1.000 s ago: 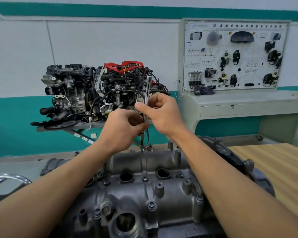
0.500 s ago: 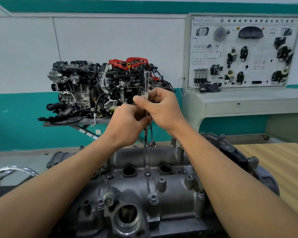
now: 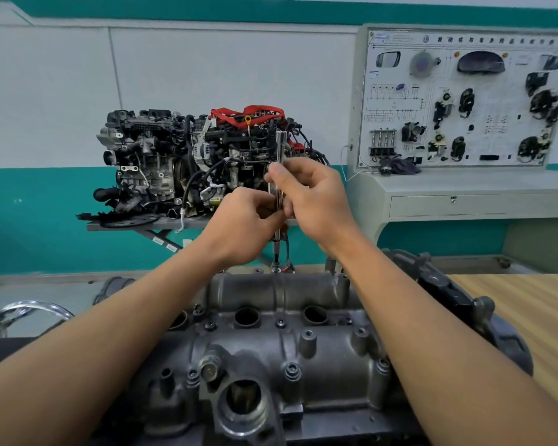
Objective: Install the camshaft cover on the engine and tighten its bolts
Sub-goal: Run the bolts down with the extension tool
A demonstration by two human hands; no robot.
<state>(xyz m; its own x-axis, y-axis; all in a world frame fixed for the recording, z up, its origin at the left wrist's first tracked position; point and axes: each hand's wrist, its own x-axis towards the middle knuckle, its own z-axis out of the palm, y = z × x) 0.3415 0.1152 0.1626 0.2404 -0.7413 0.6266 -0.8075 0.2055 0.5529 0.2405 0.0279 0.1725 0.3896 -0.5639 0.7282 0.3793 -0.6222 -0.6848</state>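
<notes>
Steadiness matters here: the slim chrome extension driver (image 3: 280, 146) stands upright, its tip apparently seated on a far-edge bolt (image 3: 275, 269) of the grey cast-metal camshaft cover (image 3: 303, 349), which lies on the engine before the person. The left hand (image 3: 242, 226) pinches the shaft low and the right hand (image 3: 316, 201) pinches it higher. Keep the shaft plumb, twirl it lightly between fingertips, and stop if the thread binds.
</notes>
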